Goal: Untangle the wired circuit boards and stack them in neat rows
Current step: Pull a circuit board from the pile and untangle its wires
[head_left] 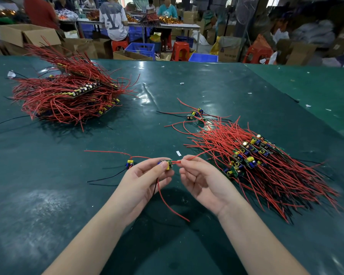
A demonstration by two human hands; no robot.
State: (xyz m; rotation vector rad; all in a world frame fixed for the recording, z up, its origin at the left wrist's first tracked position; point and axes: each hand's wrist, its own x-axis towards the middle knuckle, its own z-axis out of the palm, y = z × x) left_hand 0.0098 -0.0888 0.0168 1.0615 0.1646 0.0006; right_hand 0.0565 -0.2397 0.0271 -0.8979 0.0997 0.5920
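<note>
My left hand (145,181) grips a small green circuit board (166,164) with blue and yellow parts, just above the table's near middle. From it a red wire hangs down toward me. My right hand (199,179) pinches another red wire (177,162) right beside that board. A second loose board (130,164) lies left of my left hand, with red and black leads. A tangled heap of boards and red wires (256,155) spreads at the right. A tall stacked pile of wired boards (68,94) stands at the far left.
The green table (48,195) carries a few stray boards (196,114) at centre back and scraps of white paper (178,153). Behind the table's far edge are people seated at benches, red stools, blue crates and cardboard boxes.
</note>
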